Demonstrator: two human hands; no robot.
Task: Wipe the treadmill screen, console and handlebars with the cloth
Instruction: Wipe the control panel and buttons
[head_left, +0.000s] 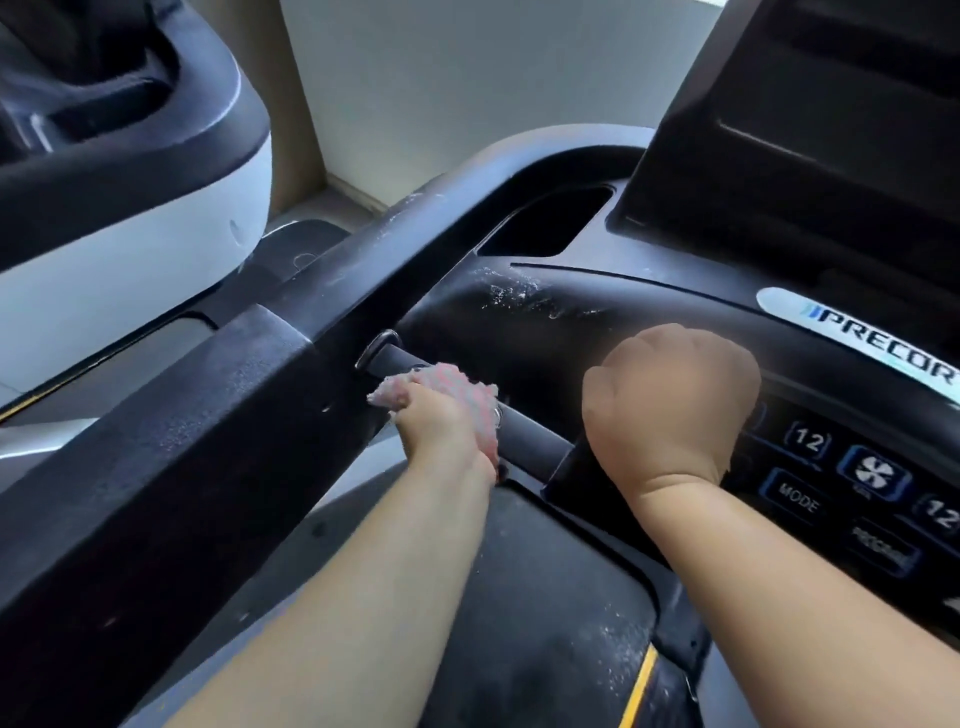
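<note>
Left hand (441, 423) gripping cloth (457, 387) round handlebar (527, 439), right hand (670, 405) — gripping upright post (571, 467)

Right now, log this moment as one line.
phase: wiping | left grip: holds pink cloth on handlebar | right grip: clasps upright post | console: white residue showing

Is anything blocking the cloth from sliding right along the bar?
Yes. The right hand holds the upright grip at the right end of the bar, in the path of the cloth. Until there, only bare bar shows.
</note>
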